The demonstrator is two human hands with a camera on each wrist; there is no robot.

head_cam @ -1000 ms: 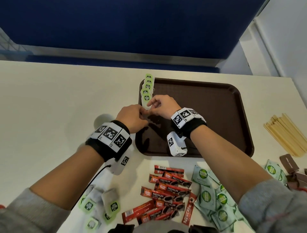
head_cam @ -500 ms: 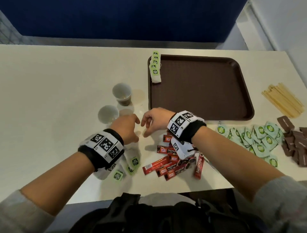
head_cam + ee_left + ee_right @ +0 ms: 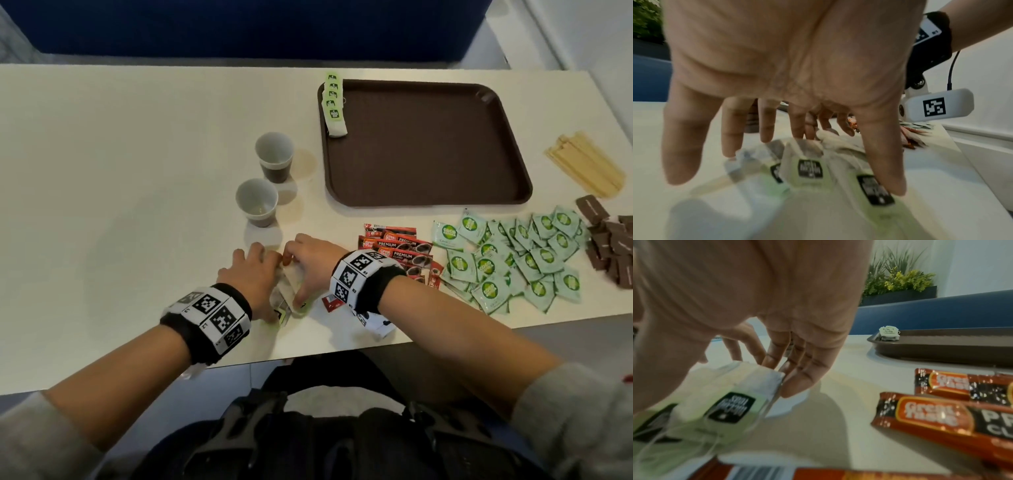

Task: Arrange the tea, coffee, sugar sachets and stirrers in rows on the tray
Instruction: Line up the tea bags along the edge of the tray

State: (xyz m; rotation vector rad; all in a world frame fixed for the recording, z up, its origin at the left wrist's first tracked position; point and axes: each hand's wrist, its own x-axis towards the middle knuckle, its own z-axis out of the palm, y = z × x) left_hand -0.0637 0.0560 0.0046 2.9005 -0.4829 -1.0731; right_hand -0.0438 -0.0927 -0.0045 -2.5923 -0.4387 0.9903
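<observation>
A brown tray (image 3: 428, 204) lies at the back right, with a short row of green-tagged tea bags (image 3: 334, 102) along its left edge. Near the table's front edge is a loose pile of tea bags (image 3: 291, 296), and both hands are on it. My left hand (image 3: 255, 270) is spread over the pile, with straight fingers (image 3: 766, 129) touching the bags (image 3: 809, 168). My right hand (image 3: 305, 267) holds a tea bag (image 3: 731, 402) between its thumb and curled fingers (image 3: 797, 378).
Two paper cups (image 3: 274, 157) (image 3: 257, 202) stand left of the tray. Red coffee sachets (image 3: 397, 246), green sugar sachets (image 3: 507, 260) and brown sachets (image 3: 609, 246) lie in front of the tray, to my right. Wooden stirrers (image 3: 585, 168) lie right of it.
Both hands have left the tray's left edge and come back to the loose tea bags near the front edge. The row of tea bags stays on the tray.
</observation>
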